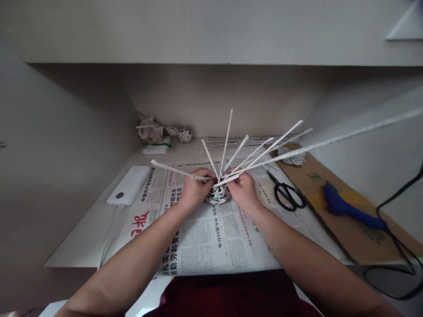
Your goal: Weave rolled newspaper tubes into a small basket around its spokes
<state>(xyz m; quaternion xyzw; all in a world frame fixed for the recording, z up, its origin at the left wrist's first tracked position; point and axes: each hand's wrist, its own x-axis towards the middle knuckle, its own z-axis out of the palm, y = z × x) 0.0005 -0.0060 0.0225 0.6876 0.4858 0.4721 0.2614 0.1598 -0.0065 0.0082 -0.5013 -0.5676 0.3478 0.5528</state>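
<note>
A small round piece woven from rolled paper tubes (pixel 218 196) sits between my hands at the middle of the newspaper (pixel 198 251). Several white paper tubes (pixel 238 152) fan up and outward from its top, one reaching far off to the right. My left hand (pixel 194 191) is closed at the piece's left side, its fingertips pinching near the base of the tubes. On the other side, my right hand (pixel 243 189) closes around a white tube where it meets the weave. Fingers partly hide the piece's upper rim.
Black-handled scissors (pixel 288 196) lie right of my right hand. A blue glue gun (pixel 350 210) with a black cord rests on cardboard (pixel 333 233). A white power bank (pixel 128 185) is at left. More paper tubes (pixel 238 142) and a woven gourd shape (pixel 184 134) lie along the back wall.
</note>
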